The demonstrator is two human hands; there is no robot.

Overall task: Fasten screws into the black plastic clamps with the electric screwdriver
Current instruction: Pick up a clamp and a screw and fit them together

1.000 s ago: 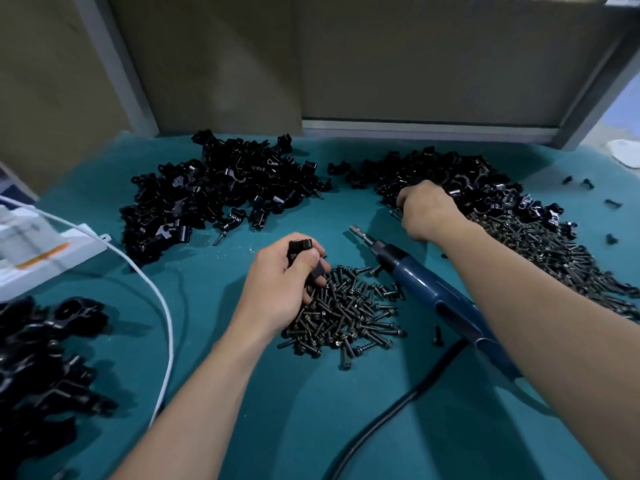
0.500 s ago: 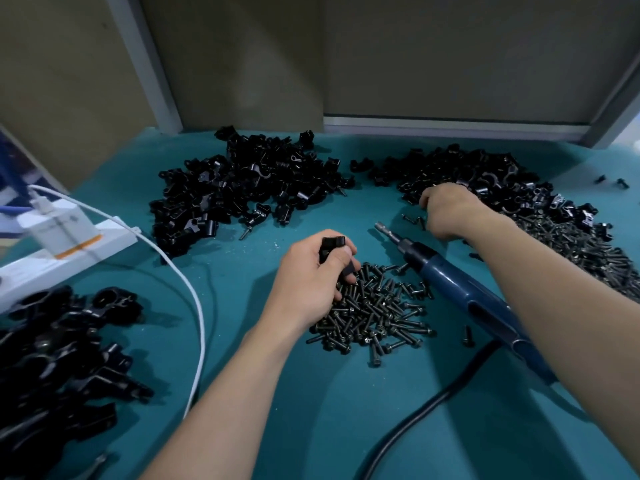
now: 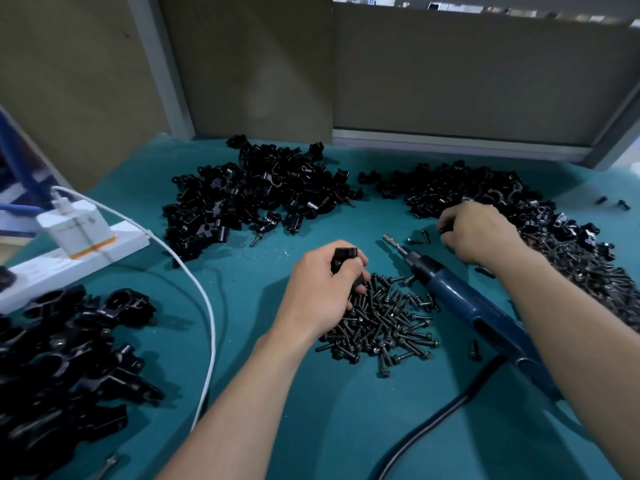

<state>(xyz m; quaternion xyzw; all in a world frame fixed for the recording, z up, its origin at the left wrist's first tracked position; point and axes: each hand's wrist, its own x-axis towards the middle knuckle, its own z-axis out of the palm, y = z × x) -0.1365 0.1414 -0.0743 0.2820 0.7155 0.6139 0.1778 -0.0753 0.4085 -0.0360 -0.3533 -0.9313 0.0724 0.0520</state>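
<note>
My left hand [image 3: 320, 289] grips a black plastic clamp [image 3: 343, 258] just above the left edge of a small pile of black screws [image 3: 384, 323]. My right hand [image 3: 474, 233] reaches over the near edge of the right-hand clamp pile [image 3: 460, 188], fingers curled down on a small black part that is mostly hidden. The blue electric screwdriver [image 3: 464, 306] lies on the teal mat between my arms, its bit [image 3: 393, 242] pointing up-left. No hand holds it.
A big heap of black clamps [image 3: 256, 202] lies at back centre, larger black clamps [image 3: 69, 358] at the near left. More screws [image 3: 595, 271] spread at the right. A white power strip [image 3: 72, 254] with a white cable [image 3: 204, 306] sits left. The screwdriver's black cord [image 3: 433, 427] trails toward me.
The view has shifted, so everything sits further right and lower. My right hand has come slightly off the clamp pile toward me. My left hand keeps its hold on the clamp.
</note>
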